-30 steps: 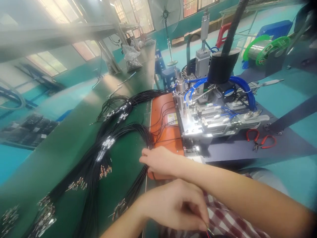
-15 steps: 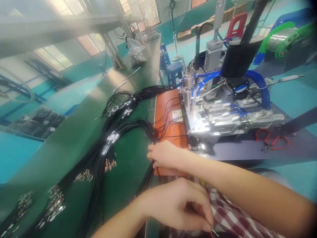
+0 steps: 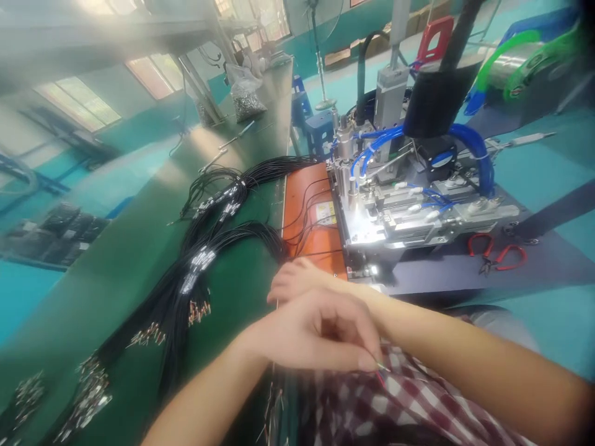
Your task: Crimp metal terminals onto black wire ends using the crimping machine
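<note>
My left hand (image 3: 320, 334) is closed in a pinch on a thin cable end, where red and green wire strands (image 3: 381, 367) stick out past the fingertips. It hovers above my lap and crosses in front of my right hand (image 3: 295, 279). The fingers of that right hand curl over a bundle of black cables (image 3: 274, 238) at the edge of the orange plate (image 3: 307, 179); its lower part is hidden behind my left hand. More black cables with shiny metal-tipped ends (image 3: 199, 266) lie across the green table (image 3: 232, 291).
A metal machine with blue air tubes (image 3: 481, 155) stands on the right. Red-handled pliers (image 3: 497, 254) lie in front of it. Farther back are a bag of small metal parts (image 3: 246, 99), a green wire spool (image 3: 515, 68) and a blue stool (image 3: 320, 133).
My left hand has risen toward my right hand with the wire end, now covering part of it. My right hand stays at the cable bundle. The view has shifted slightly.
</note>
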The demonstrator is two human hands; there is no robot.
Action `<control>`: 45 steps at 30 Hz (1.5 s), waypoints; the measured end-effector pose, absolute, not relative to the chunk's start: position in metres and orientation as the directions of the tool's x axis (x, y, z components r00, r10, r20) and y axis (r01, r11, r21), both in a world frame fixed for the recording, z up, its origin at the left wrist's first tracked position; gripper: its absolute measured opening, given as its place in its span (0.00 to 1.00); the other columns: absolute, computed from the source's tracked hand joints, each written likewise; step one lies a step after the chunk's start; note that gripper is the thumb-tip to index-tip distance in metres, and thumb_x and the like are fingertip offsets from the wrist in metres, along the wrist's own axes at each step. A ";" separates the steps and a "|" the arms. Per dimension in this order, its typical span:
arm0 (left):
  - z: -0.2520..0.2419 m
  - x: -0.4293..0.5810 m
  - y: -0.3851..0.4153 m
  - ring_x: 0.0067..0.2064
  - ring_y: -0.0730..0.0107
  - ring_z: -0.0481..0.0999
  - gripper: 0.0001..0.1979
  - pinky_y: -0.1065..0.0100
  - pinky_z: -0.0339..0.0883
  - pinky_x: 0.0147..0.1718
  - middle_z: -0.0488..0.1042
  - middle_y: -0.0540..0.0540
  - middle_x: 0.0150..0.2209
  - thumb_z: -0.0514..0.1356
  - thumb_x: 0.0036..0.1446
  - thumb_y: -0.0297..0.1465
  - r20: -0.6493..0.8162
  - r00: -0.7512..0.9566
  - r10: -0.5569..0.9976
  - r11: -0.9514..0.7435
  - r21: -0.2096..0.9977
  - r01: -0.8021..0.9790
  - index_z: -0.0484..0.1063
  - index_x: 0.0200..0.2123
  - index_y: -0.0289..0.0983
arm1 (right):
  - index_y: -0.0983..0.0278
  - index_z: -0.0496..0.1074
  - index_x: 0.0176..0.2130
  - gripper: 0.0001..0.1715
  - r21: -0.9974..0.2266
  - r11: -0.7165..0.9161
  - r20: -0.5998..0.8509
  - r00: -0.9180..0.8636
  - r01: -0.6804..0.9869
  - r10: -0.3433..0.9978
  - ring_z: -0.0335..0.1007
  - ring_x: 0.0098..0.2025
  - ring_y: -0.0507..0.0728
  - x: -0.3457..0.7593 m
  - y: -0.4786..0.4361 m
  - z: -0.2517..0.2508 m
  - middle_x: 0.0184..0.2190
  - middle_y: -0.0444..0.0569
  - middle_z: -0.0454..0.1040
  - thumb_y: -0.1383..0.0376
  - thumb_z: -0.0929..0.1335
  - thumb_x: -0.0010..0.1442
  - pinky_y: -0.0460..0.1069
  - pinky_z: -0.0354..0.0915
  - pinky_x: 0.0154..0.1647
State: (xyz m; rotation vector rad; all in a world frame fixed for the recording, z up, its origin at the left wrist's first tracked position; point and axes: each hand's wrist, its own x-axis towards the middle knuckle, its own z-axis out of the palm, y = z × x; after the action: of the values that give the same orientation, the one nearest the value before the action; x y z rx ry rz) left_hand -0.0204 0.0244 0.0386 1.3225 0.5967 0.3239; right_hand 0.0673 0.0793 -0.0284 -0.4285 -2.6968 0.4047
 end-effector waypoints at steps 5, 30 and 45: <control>0.015 -0.001 0.024 0.29 0.76 0.72 0.03 0.73 0.67 0.30 0.74 0.46 0.30 0.64 0.52 0.25 -0.192 0.837 0.513 0.322 0.947 0.020 0.75 0.33 0.32 | 0.62 0.72 0.43 0.12 -0.783 0.522 0.351 -0.453 0.338 0.820 0.72 0.35 0.53 0.141 0.065 -0.013 0.35 0.46 0.77 0.71 0.61 0.65 0.48 0.67 0.37; -0.028 0.019 0.030 0.15 0.88 0.54 0.10 0.76 0.45 0.18 0.69 0.54 0.22 0.63 0.54 0.32 -0.489 0.268 0.830 0.537 0.831 -0.145 0.66 0.27 0.34 | 0.64 0.69 0.28 0.09 -0.970 -0.221 -0.227 -0.051 0.102 0.973 0.60 0.21 0.49 0.170 0.013 -0.033 0.19 0.40 0.66 0.63 0.68 0.59 0.44 0.60 0.22; -0.026 0.017 0.029 0.15 0.89 0.54 0.10 0.76 0.44 0.18 0.69 0.54 0.22 0.63 0.55 0.31 -0.479 0.290 0.828 0.535 0.830 -0.156 0.66 0.27 0.33 | 0.65 0.72 0.30 0.08 -0.957 -0.228 -0.250 -0.108 0.181 0.962 0.66 0.28 0.53 0.181 0.026 -0.025 0.27 0.46 0.72 0.61 0.69 0.57 0.47 0.62 0.29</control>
State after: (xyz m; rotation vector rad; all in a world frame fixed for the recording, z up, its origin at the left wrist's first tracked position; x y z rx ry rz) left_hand 0.0174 0.0291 -0.0258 0.7565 1.0801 0.7472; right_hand 0.1811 0.0257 -0.0249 -1.4534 -1.3081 1.4050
